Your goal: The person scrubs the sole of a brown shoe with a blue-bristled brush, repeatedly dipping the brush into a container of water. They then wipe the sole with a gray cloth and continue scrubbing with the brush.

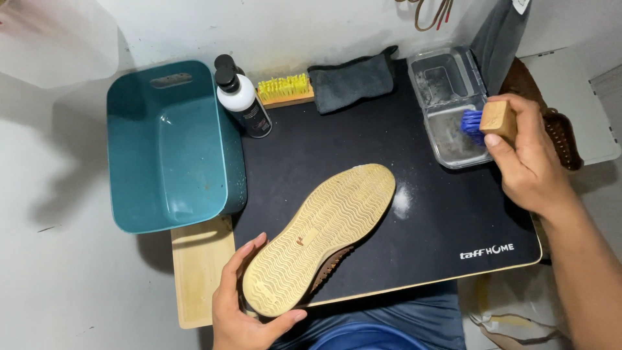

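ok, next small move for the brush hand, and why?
Probably carry the blue-bristled brush from the clear tray to the upturned sole: the right hand holds it at the tray, while the left hand steadies the shoe's heel.

Both forearms are bare, no sleeves or rings (fingers too), above blue trousers (389, 321).

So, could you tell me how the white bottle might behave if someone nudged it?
The bottle is tall and narrow, leaning on the teal tub, so it would probably tip. Being round, it might then roll on the black mat.
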